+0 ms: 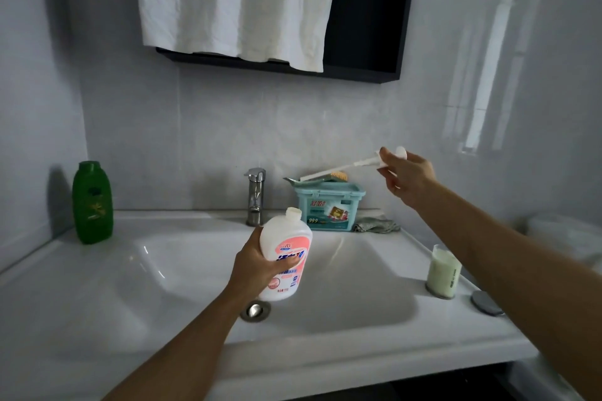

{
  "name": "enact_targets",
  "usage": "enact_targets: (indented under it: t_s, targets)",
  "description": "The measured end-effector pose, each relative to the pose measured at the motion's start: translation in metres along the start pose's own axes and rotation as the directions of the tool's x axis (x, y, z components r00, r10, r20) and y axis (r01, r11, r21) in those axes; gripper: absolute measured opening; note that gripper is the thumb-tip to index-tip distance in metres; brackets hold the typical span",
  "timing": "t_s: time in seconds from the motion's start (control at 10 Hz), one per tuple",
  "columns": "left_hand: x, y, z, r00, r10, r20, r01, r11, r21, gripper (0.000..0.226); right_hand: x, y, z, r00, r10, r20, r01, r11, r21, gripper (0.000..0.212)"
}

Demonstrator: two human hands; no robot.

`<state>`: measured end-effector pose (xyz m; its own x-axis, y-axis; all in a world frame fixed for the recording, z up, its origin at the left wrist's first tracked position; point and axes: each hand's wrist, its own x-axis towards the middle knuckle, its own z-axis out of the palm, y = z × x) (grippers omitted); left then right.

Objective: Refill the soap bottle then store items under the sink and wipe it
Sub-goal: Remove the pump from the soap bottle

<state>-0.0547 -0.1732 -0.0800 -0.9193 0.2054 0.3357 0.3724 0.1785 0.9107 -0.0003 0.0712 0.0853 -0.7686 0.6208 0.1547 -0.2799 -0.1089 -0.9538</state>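
So right now the soap bottle [286, 257] is up in the air over the sink [130, 270] basin, neck open, tilted a bit toward the back wall. The left hand [257, 265] is wrapped round its lower body with the thumb lying across the label. The right hand [407, 177] pinches the head of the pump [353, 165] between thumb and fingertips, and the long tube pokes out to the left above the teal box [329, 205]. Looks like the step is getting the pump out of the way so the refill can go in. If it were me, I'd let that tube drip over the basin, not over the box, then lay it on the rim near the cloth [378, 225]. That frees the right hand for the cup [443, 272] of pale liquid on the right edge, which I'm guessing is the refill. The neck is narrow, so I'd bring the bottle upright, hold it low in the basin and pour slow, or it'll run down the label.
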Motion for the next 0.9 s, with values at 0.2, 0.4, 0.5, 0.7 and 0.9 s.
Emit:
enact_targets:
  t_s: [0.2, 0.4, 0.5, 0.7, 0.9]
  targets:
    - [0.001, -0.001, 0.0, 1.0, -0.015, 0.001, 0.015, 1.0, -0.013, 0.059, 0.003, 0.011, -0.001, 0.998, 0.058, -0.037, -0.059, 0.998, -0.013, 0.041]
    - [0.003, -0.005, 0.003, 0.999, -0.04, -0.009, 0.04, 0.999, -0.031, 0.059, 0.019, 0.004, -0.014, 0.961, 0.266, -0.08, -0.253, 0.957, 0.142, 0.039]
    - [0.006, 0.003, 0.012, 0.997, -0.054, -0.06, 0.049, 0.995, -0.083, 0.064, 0.026, -0.004, -0.027, 0.955, 0.293, -0.049, -0.277, 0.939, 0.204, 0.032]
    - [0.029, 0.031, 0.033, 0.992, -0.034, -0.119, 0.018, 0.991, -0.135, 0.075, 0.033, -0.017, -0.063, 0.97, 0.229, -0.08, -0.188, 0.919, 0.347, 0.018]
    - [0.047, 0.039, 0.075, 0.996, -0.037, -0.08, 0.022, 0.983, -0.181, 0.069, 0.033, -0.011, -0.103, 0.968, 0.25, -0.023, -0.222, 0.894, 0.389, 0.017]
